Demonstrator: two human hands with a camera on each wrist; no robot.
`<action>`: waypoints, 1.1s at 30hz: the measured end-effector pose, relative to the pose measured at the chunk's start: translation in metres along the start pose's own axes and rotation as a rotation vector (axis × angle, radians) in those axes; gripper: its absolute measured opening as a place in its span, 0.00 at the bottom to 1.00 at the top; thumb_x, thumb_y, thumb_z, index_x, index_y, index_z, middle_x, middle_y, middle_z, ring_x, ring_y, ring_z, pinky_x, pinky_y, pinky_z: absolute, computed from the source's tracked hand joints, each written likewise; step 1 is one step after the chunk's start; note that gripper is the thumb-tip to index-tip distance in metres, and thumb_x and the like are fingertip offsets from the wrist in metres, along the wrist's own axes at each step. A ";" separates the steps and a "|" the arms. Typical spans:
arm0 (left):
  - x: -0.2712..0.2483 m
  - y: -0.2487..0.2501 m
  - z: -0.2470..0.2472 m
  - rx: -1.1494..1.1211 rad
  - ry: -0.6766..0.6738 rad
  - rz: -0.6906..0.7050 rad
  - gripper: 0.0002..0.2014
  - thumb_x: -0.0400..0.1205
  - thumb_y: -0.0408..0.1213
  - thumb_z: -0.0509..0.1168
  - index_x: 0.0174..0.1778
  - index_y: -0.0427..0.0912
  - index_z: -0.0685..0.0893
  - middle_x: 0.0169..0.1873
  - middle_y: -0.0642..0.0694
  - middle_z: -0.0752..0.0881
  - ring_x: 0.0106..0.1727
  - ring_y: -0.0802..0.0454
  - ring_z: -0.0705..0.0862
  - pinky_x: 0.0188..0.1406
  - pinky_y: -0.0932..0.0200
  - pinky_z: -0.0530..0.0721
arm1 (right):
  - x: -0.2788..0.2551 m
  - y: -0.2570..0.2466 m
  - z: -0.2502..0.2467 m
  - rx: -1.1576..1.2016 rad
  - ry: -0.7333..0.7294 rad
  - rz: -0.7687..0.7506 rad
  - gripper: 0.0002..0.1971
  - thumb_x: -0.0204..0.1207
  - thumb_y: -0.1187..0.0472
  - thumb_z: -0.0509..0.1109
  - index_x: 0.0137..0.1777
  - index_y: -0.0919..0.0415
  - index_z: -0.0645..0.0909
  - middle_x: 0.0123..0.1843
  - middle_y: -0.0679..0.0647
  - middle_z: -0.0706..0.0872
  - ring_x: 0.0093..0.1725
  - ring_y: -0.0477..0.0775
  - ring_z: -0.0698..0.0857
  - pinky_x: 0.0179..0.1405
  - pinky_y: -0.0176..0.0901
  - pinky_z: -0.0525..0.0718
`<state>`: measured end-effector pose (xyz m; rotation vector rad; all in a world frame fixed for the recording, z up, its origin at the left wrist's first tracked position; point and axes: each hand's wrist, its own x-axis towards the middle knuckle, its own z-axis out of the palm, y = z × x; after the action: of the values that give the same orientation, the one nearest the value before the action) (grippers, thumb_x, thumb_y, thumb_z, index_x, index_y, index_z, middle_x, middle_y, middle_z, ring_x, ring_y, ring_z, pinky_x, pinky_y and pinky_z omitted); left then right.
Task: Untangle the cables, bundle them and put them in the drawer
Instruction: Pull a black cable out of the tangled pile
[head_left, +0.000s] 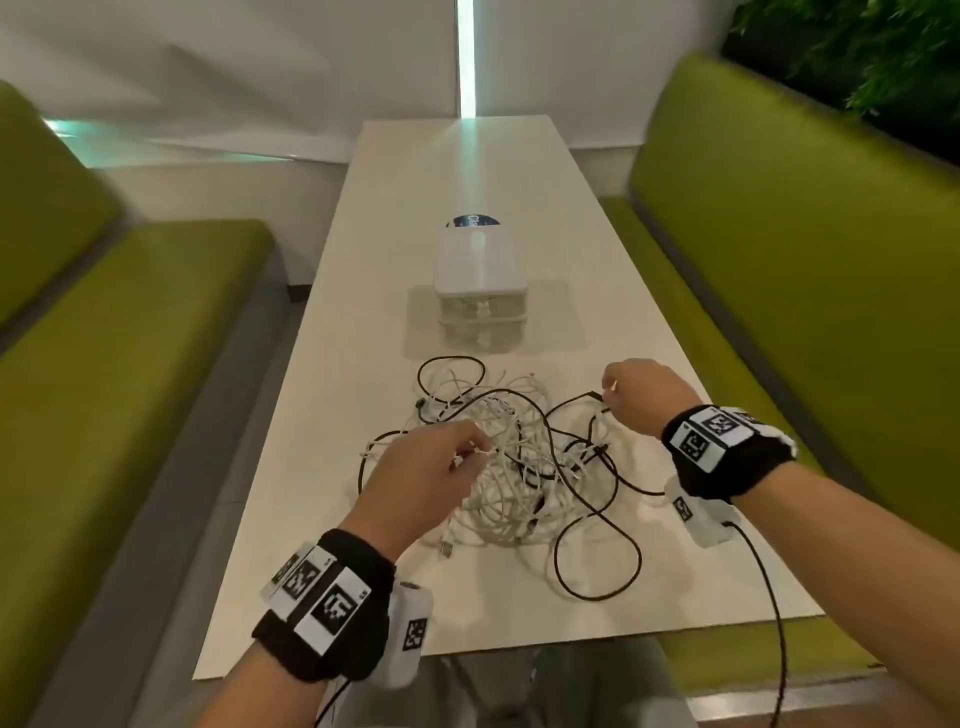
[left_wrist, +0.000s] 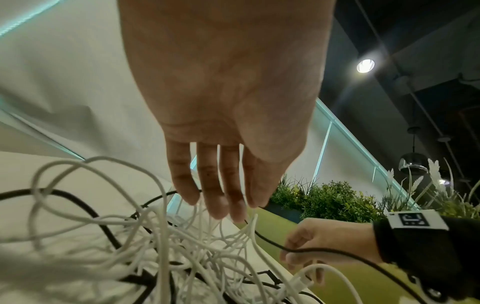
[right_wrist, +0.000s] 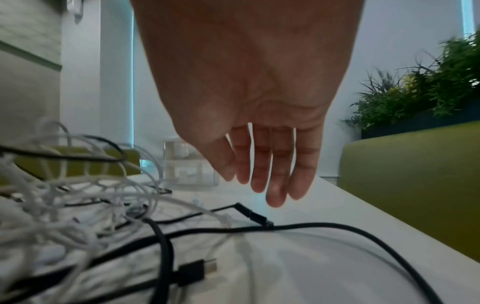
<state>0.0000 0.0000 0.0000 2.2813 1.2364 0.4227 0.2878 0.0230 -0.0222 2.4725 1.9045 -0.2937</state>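
A tangle of white and black cables (head_left: 519, 467) lies on the white table (head_left: 363, 597), in front of a small clear drawer unit (head_left: 480, 291) whose drawers are closed. My left hand (head_left: 467, 452) hovers over the tangle's left side. Its fingertips (left_wrist: 257, 203) pinch thin white cable strands (left_wrist: 221, 232) that rise up to them. My right hand (head_left: 610, 389) hangs at the tangle's right edge, with its loose fingers (right_wrist: 275, 197) just above a black cable plug (right_wrist: 255, 216) and nothing held. A second black plug (right_wrist: 200, 271) lies nearer the wrist.
Green padded benches (head_left: 130, 338) (head_left: 805, 260) flank the long table. A round blue label (head_left: 475, 221) lies behind the drawer unit. Potted plants (right_wrist: 428, 92) stand behind the right bench. A black loop (head_left: 597, 561) lies near the table's front edge.
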 end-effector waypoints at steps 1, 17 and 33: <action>0.005 0.001 0.000 -0.001 0.010 0.002 0.04 0.83 0.44 0.64 0.50 0.55 0.84 0.40 0.60 0.84 0.34 0.64 0.83 0.36 0.68 0.75 | 0.006 -0.002 0.005 -0.024 -0.026 -0.007 0.15 0.83 0.58 0.59 0.67 0.58 0.79 0.65 0.59 0.81 0.62 0.62 0.81 0.59 0.52 0.81; 0.015 0.045 -0.018 -0.233 0.172 0.165 0.25 0.83 0.48 0.66 0.77 0.53 0.72 0.65 0.58 0.82 0.59 0.61 0.82 0.60 0.58 0.81 | -0.075 -0.065 -0.092 0.174 0.278 -0.482 0.06 0.77 0.50 0.71 0.46 0.51 0.85 0.40 0.45 0.84 0.36 0.44 0.77 0.36 0.37 0.70; -0.031 0.029 -0.037 -0.820 0.455 -0.006 0.28 0.84 0.56 0.52 0.24 0.40 0.76 0.25 0.48 0.81 0.35 0.51 0.83 0.47 0.62 0.82 | -0.119 -0.125 -0.028 0.563 0.037 -0.513 0.05 0.82 0.51 0.66 0.50 0.50 0.81 0.31 0.42 0.82 0.33 0.42 0.79 0.35 0.38 0.75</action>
<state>-0.0152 -0.0284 0.0461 1.5101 0.9911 1.2358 0.1425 -0.0548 0.0370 2.1915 2.7658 -0.9041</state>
